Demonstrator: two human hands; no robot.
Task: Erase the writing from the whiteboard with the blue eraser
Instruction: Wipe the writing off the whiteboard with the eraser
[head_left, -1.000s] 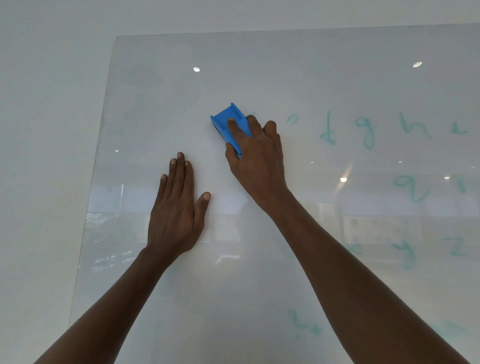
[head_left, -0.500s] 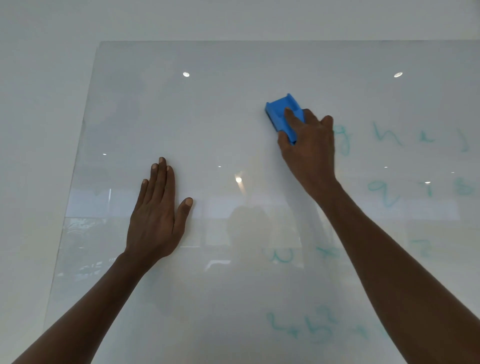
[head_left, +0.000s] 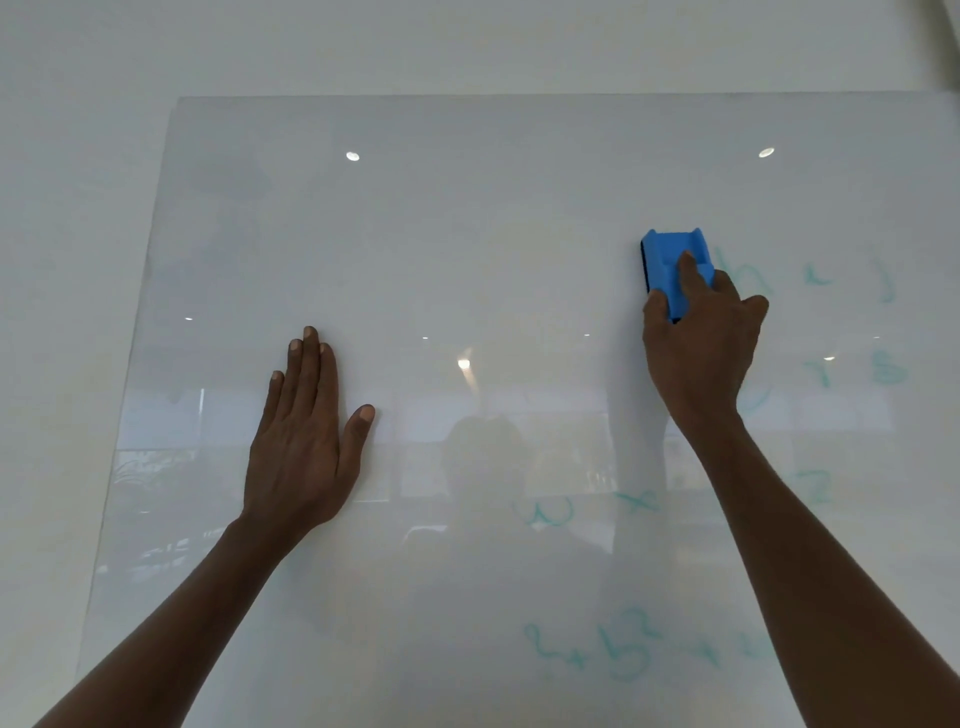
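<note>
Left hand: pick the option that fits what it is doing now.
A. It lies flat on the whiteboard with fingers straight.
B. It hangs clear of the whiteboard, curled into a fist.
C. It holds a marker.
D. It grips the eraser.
A: the left hand lies flat on the whiteboard, fingers straight and holding nothing, while the right hand grips the eraser.
</note>
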